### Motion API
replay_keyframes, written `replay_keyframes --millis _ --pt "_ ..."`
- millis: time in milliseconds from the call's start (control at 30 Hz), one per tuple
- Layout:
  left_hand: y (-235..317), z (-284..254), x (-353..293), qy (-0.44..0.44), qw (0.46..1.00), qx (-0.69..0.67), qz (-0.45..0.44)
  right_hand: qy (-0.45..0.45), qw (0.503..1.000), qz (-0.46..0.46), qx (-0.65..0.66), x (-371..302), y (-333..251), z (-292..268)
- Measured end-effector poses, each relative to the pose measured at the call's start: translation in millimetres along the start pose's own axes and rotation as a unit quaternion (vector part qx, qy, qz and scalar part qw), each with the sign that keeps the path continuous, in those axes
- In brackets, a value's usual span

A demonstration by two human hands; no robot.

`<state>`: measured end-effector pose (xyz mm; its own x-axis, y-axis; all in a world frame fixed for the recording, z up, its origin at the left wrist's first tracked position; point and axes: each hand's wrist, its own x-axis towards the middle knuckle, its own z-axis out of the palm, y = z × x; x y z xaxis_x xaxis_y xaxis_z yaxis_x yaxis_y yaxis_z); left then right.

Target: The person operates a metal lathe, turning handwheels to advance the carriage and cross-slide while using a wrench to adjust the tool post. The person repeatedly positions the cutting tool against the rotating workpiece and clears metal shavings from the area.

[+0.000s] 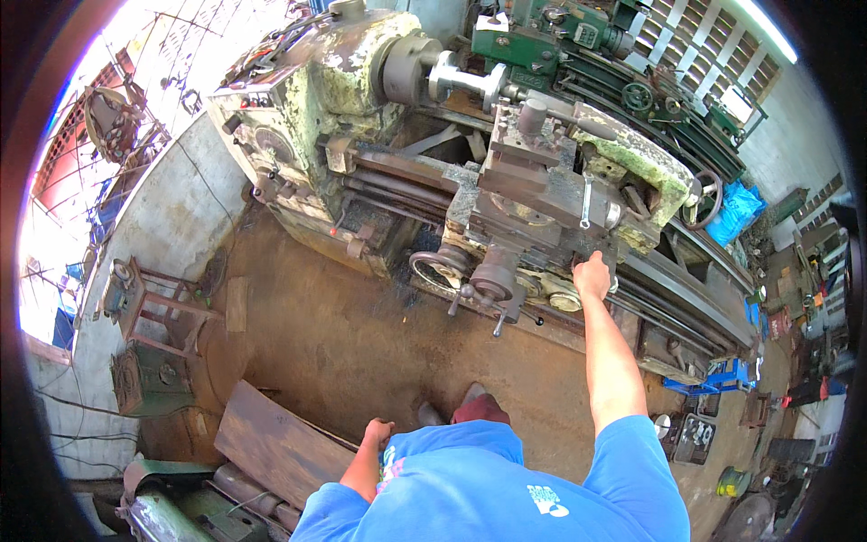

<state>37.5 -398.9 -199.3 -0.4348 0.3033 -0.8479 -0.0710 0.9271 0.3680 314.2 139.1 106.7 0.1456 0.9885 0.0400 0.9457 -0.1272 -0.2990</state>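
Brown floor (361,334) | right hand (592,275) curled at lathe (519,181) | left hand (379,430) curled | any hold unclear

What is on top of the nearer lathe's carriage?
A silver wrench rests on the carriage, and a tool post stands farther back. The right hand covers part of the carriage, so what lies under it cannot be seen.

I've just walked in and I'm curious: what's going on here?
A person in a blue shirt stands at a worn lathe. The right hand reaches to its carriage, though its exact grip is unclear. The left hand is low, away from the lathe. A wrench lies on the carriage, and a spool-shaped metal part sits at the chuck.
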Motion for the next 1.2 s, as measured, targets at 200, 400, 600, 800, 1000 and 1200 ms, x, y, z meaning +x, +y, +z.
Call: replay_keyframes --millis 200,400,600,800,1000,1200 --pt "-9 3 9 0.016 0.999 0.035 0.026 0.001 1.0 -0.007 0.015 1 1 0" --pt "-13 1 7 -0.019 1.0 -0.01 0.008 0.004 1.0 -0.011 0.028 0 2 0" --pt "-2 1 1 0.001 1.0 -0.008 -0.029 0.006 0.998 -0.005 0.059 1 5 1" --pt "-1 4 -2 -0.023 0.999 0.038 -0.025 0.011 0.998 -0.003 0.066 3 8 4" --pt "-5 7 3 -0.037 0.998 -0.026 -0.036 0.015 0.998 -0.002 0.067 2 9 5" --pt "-12 10 12 -0.023 1.0 -0.018 0.003 0.017 0.998 -0.002 0.064 3 8 4"
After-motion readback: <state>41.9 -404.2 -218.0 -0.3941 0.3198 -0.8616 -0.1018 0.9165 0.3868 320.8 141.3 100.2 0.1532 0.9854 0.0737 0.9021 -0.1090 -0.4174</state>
